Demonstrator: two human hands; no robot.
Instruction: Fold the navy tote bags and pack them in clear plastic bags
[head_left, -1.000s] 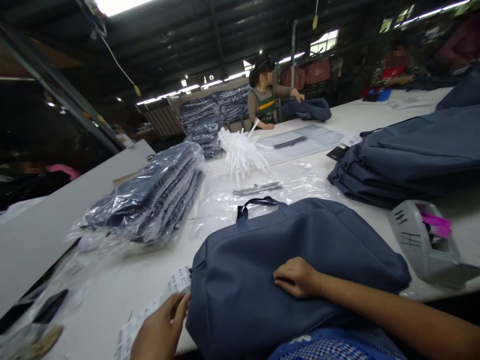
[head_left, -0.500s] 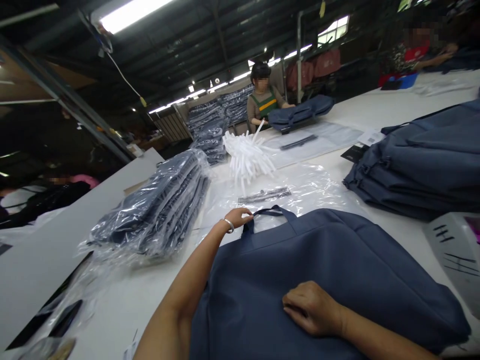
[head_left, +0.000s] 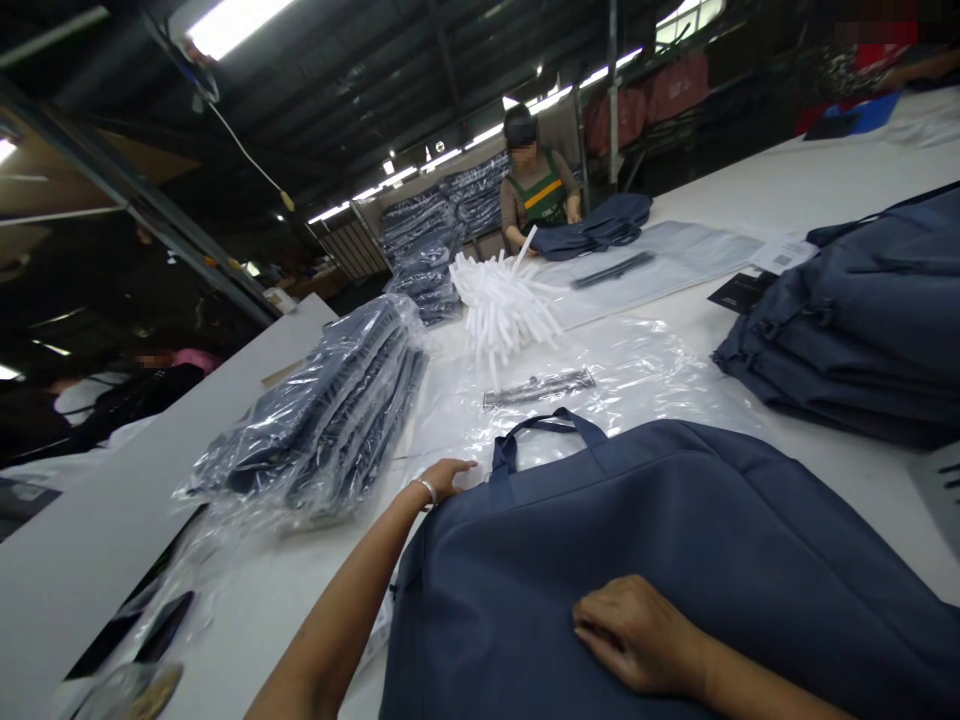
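the dark blue bag (head_left: 540, 580) lies on the white desk (head_left: 277, 585), directly before the person. the right hand (head_left: 634, 635) rests on the front of this bag with its fingers curled in; whether it pinches the cloth, i cannot tell. the left hand (head_left: 444, 482) is at the bag's upper left corner, fingers stretched out near the handle (head_left: 591, 430), gripping nothing visible. behind the bag are clear plastic (head_left: 637, 375) and white strips (head_left: 506, 305); left of it, a wrapped stack (head_left: 322, 400).
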